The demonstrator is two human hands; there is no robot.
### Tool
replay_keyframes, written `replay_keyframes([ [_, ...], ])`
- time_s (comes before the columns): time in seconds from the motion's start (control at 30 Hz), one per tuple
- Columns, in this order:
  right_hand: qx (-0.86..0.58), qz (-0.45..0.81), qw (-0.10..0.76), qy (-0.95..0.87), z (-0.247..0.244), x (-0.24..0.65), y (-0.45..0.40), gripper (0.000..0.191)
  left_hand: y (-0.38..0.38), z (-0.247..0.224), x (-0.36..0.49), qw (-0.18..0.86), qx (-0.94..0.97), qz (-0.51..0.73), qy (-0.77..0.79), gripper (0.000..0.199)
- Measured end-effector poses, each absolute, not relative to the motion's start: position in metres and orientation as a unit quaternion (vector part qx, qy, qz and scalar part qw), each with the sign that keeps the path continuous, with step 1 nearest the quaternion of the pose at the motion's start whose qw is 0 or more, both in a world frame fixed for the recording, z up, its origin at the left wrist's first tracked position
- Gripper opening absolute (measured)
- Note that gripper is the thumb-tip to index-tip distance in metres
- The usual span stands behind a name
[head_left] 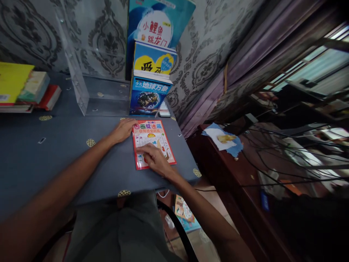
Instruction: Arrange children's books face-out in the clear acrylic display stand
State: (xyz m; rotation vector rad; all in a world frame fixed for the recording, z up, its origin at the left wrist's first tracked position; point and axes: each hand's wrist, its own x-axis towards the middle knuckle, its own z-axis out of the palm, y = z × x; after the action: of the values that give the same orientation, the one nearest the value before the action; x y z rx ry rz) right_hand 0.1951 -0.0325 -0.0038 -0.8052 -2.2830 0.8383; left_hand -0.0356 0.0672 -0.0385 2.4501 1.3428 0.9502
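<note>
Several books (16, 83) lie stacked at the far left of the grey-blue tabletop (65, 156), a yellow cover on top and a red volume (51, 96) jutting out on the right. Next comes a clear acrylic book stand (80, 87), set against patterned wallpaper (110, 32). The left hand (124, 131) lies palm down, its fingers reaching onto the upper left corner of a red-bordered activity book (156, 139); it appears spread rather than clamped. This book lies flat and closed near the tabletop's right end, its colourful Chinese title at the far edge. Just beyond it, three books stand upright one behind another: an earth book (147, 97) in front, a blue book with yellow hearts (143, 54), then a taller teal book (177, 25). The right hand (157, 160) rests over the activity book's lower part, index finger extended across the cover, other fingers partly curled, gripping nothing visible. Farther right hang purple curtains (209, 91), and a dark red cabinet (237, 174) carries a blue cloth (236, 145) and tangled black cables (289, 160).
</note>
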Motion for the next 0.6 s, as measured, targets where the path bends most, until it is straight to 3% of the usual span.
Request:
replay_keyframes([
  [0.23,-0.271,0.245,0.322,-0.874,-0.012,0.207,-0.087,0.058,0.065,-0.032,-0.035,0.093,0.829,0.306,0.459,0.028],
  [0.6,-0.493,0.166,0.358,-0.775,-0.017,0.302,-0.077,0.043,0.064,-0.032,-0.036,0.093,0.828,0.283,0.476,0.033],
])
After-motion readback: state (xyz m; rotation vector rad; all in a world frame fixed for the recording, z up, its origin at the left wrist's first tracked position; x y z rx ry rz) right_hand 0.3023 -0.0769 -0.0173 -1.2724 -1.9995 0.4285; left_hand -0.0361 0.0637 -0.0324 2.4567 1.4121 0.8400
